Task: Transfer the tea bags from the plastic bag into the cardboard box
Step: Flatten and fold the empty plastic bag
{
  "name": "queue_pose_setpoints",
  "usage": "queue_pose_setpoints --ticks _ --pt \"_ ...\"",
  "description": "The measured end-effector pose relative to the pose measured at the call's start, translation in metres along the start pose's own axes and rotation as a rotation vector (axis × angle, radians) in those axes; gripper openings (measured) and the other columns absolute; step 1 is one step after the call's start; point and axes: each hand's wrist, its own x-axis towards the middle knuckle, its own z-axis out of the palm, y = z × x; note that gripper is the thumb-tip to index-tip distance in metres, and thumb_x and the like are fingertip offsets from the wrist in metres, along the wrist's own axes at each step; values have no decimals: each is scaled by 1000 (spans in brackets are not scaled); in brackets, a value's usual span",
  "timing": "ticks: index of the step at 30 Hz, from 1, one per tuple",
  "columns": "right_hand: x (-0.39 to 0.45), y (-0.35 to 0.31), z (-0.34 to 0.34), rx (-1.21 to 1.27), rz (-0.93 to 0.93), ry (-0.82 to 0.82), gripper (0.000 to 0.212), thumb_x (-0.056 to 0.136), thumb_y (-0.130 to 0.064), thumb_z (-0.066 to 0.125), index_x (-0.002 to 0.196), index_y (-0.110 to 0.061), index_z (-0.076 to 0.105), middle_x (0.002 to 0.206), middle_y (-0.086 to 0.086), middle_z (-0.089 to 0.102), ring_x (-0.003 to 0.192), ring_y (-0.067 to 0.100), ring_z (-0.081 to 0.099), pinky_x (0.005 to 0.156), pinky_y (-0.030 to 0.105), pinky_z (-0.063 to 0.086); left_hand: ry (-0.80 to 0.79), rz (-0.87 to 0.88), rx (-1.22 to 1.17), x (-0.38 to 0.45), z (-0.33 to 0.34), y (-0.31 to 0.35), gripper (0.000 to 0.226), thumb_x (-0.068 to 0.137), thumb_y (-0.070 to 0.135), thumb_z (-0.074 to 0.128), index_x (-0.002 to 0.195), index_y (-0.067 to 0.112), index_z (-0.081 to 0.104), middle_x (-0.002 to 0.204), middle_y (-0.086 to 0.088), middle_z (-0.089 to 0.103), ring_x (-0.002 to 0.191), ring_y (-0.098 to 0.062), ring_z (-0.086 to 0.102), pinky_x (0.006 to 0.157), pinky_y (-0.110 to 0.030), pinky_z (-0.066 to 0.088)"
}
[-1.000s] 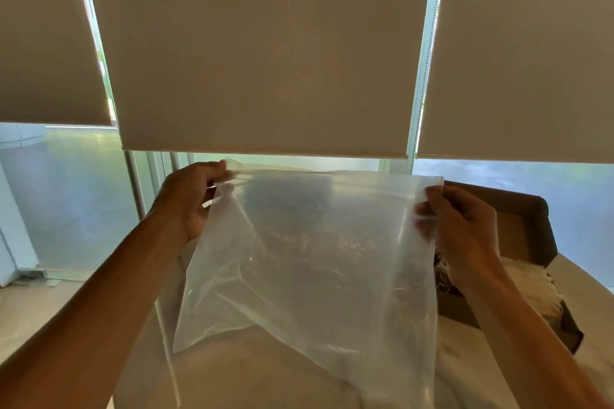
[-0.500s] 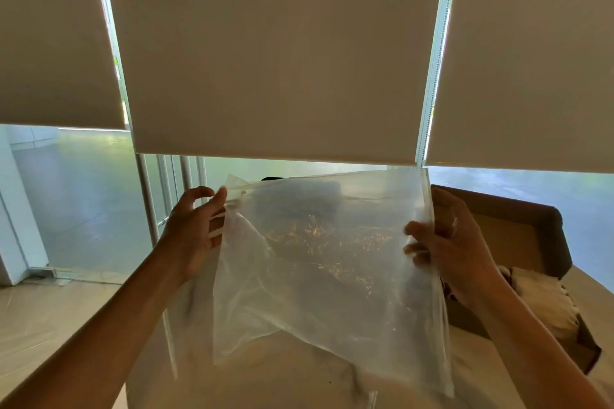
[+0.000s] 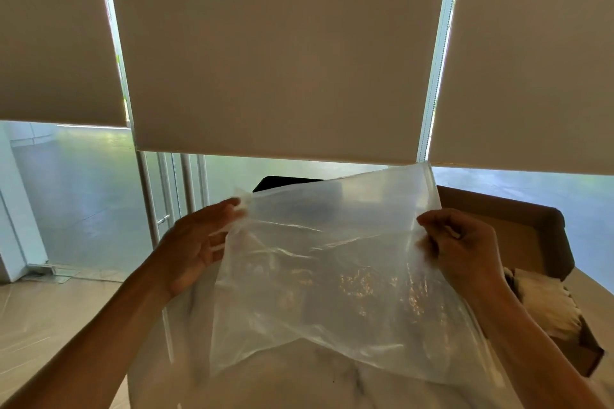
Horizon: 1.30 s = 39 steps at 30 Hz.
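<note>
1. The clear plastic bag [image 3: 332,276] hangs stretched between the two hands, held up above the pale marbled tabletop [image 3: 299,385] and hiding most of it.
2. The left hand [image 3: 196,246] pinches the bag's upper left corner between thumb and fingertips, the other fingers loosely extended below.
3. The right hand [image 3: 465,249] is curled round the bag's right edge, below its upper right corner, gripping the film.
4. The bag is thin, glossy and see-through, creased in long diagonal folds; it looks flat and slack, and whether any tea bags remain inside cannot be told. Glints of light show through its lower middle.
5. Just right of and beyond the right hand sits the open cardboard box [image 3: 531,236], brown and matte, its raised wall behind the wrist.
6. Inside the box, below the right forearm, lies a packed cluster of pale tea bags [image 3: 548,305], papery and ribbed in look; the forearm covers part of them.
7. Beyond the bag's top edge, between the hands, a dark object [image 3: 282,181] peeks out; its kind is unclear.
8. Behind everything, beige roller blinds [image 3: 282,50] hang over glass panels, flat and fabric-textured, with bright gaps between them.
9. Left of the left hand, the wood-toned floor [image 3: 50,315] shows under a shiny covering.
</note>
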Motion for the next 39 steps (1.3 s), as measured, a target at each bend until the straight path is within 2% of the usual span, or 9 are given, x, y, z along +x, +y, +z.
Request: queue_pose_setpoints --ticks 8,12,14,21,24,26,30,33,39 --pt "-2 -1 2 116 -10 40 18 92 -1 53 95 -11 68 60 -2 66 47 4 60 46 14 49 -73 -156 -66 -2 3 -29 34 71 2 61 104 8 67 103 -16 70 84 -27 70 63 -33 59" --pt "-2 1 -4 164 106 -198 26 87 -8 60 111 -18 65 99 7 67 68 15 69 56 25 55 -32 -120 -12 1 1 -31 36 75 -9 59 100 15 69 99 -6 72 80 -22 70 59 -28 58" --pt "0 3 -8 95 124 -292 37 86 -5 63 117 -23 63 113 0 64 72 19 70 60 30 56 -17 -101 28 3 -7 -31 42 69 -3 67 104 19 71 112 -6 66 95 -30 66 71 -39 58" --pt "8 3 -14 189 91 -137 34 88 -5 60 117 -23 65 103 -7 69 72 9 69 59 20 55 81 10 146 7 -7 -22 42 57 12 75 97 27 74 117 0 65 102 -28 63 84 -46 54" --pt "9 8 -19 366 232 -355 52 64 -35 82 114 -27 67 108 5 68 86 17 71 63 26 57 -1 -7 120 4 -15 -20 47 65 23 74 112 28 68 123 1 62 106 -27 62 83 -43 55" --pt "9 13 -21 304 302 -498 67 48 -43 90 110 -31 70 113 4 68 97 22 68 72 32 57 -120 -42 95 -2 -24 -21 74 55 38 87 123 29 60 127 2 60 110 -27 61 82 -43 55" --pt "2 14 -11 223 281 -528 55 67 -13 78 117 -32 64 112 2 68 99 23 67 79 36 57 -78 -26 242 -9 -35 -26 106 19 54 91 118 32 60 114 -3 64 101 -27 63 68 -35 58" --pt "0 10 -2 187 230 -452 46 77 4 69 110 -28 68 108 3 69 88 24 68 75 32 56 -104 -29 299 -9 -42 -27 99 33 53 90 125 40 55 124 -1 59 106 -26 62 79 -44 56" --pt "7 9 -7 208 220 -204 28 84 7 62 97 -15 72 106 5 69 97 24 63 78 34 54 -185 70 616 -5 -34 -22 110 36 63 83 134 46 38 131 17 45 109 -11 55 75 -22 55"
